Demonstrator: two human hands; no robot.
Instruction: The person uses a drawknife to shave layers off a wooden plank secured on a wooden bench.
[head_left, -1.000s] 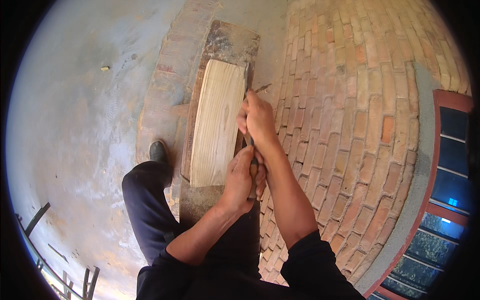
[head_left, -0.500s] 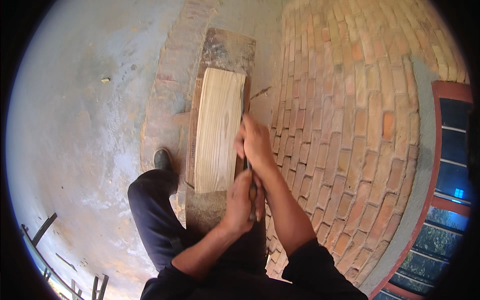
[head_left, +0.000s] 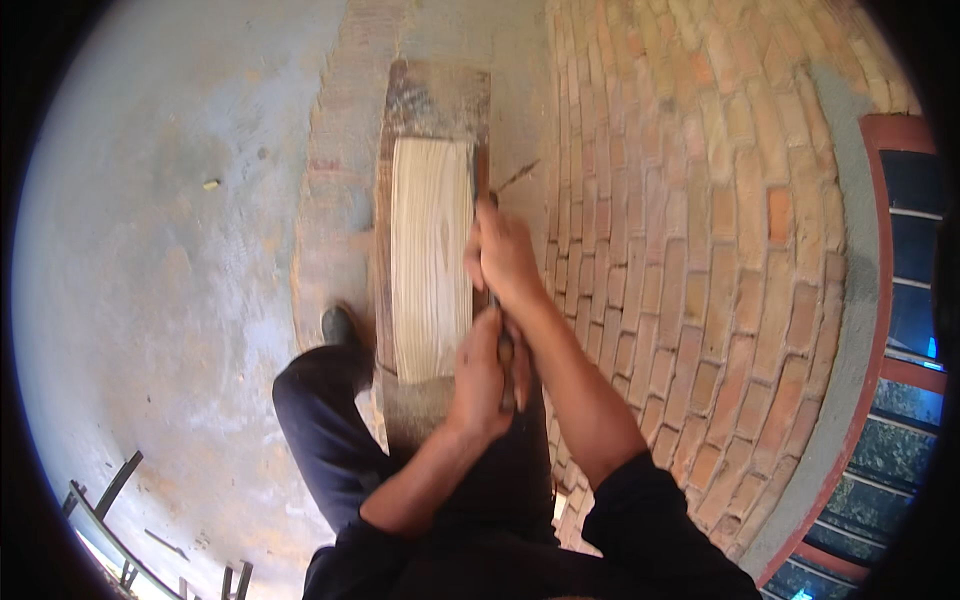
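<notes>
A pale board (head_left: 432, 262) with clear wood grain lies lengthwise on a dark, worn wooden bench (head_left: 437, 100). Along the board's right edge runs a long, slim dark tool with a wooden handle (head_left: 506, 360); its exact kind is hard to make out. My left hand (head_left: 481, 385) is closed round the handle, near the board's lower right corner. Farther forward, my right hand (head_left: 503, 255) grips the tool's shaft beside the board's right edge, fingers curled. Much of the tool is hidden under both hands, and its far end reaches along the edge.
My left leg (head_left: 325, 420) and shoe (head_left: 340, 325) are left of the bench. A brick surface (head_left: 690, 260) stretches along the right, with a red-framed window (head_left: 915, 290) at its far side. Dark metal frames (head_left: 115, 490) stand at lower left. A small chip (head_left: 211, 185) lies on the floor.
Both hands have slid forward along the board's right edge with the tool. The view has shifted slightly, so the board appears a little farther left and straighter.
</notes>
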